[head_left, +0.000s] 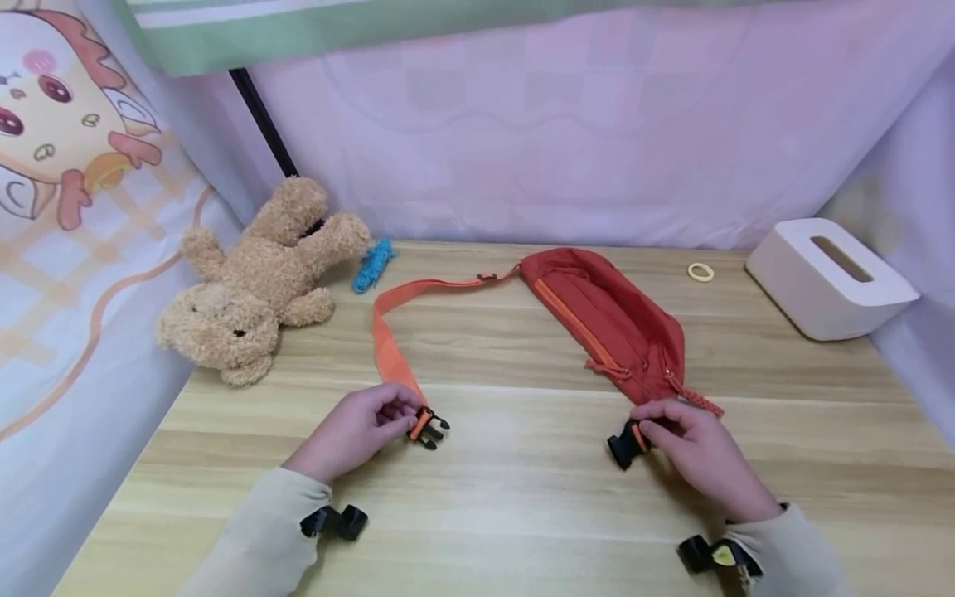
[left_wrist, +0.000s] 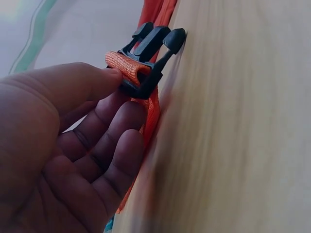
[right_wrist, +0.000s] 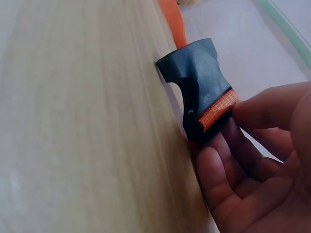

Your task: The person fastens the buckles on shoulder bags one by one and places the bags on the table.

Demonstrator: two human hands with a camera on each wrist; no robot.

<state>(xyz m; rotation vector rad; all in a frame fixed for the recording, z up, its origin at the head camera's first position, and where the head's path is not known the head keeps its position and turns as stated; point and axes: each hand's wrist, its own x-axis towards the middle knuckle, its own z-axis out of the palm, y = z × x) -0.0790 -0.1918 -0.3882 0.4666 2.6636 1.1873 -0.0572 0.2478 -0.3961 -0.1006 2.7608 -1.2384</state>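
A pale wooden counter (head_left: pixel 522 497) stands inside walls of draped pink and lilac cloth, the left drape printed with a cartoon animal face and a green-striped band running across the top; no writing or brand can be read on anything. At the far left one tan teddy bear (head_left: pixel 254 286) lies on its back against the drape, with one small blue fuzzy thing (head_left: pixel 373 264) just beside its raised paw. Next comes the orange strap (head_left: pixel 388 348), which runs forward from the one red waist bag (head_left: pixel 608 319) lying slantwise mid-counter and bends toward the near edge. The left hand (head_left: pixel 358 431) pinches the strap end between thumb and fingers right behind the pronged buckle half (head_left: pixel 429 427), whose black prongs rest on the wood. A bare stretch of counter lies between the two buckle halves, well apart. The right hand (head_left: pixel 697 452) grips the short strap at the socket buckle half (head_left: pixel 625 446), thumb on the orange webbing, the black socket touching the counter below the bag's near end. Behind it lies one yellow ring (head_left: pixel 700 272), and at the far right one white tissue box (head_left: pixel 828 278) sits against the drape at the counter's edge.
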